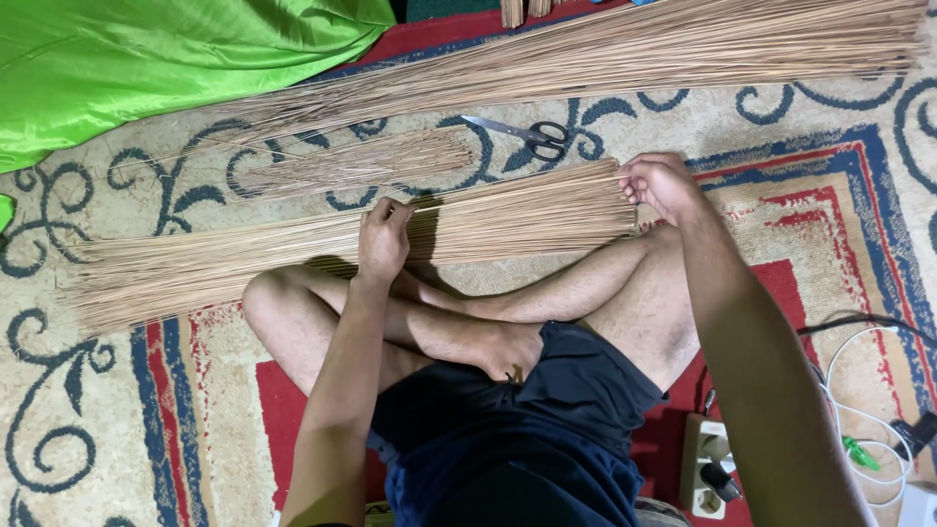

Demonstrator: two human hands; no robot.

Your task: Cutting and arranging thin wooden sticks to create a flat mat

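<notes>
While both hands' grip pinches it, the stick bundle (342,244) lies long, thin, tan, fanned.

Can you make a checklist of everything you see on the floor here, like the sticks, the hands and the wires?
Surface: patterned carpet, red, blue and beige.
Job's things: long bundle of thin sticks lying before crossed legs.
Clutter: scissors; small stick pile; bigger stick pile.
Grippers: left hand grips the bundle's middle; right hand at its end.
Cables: white power strip, white cable.
Surroundings: green cloth.
</notes>
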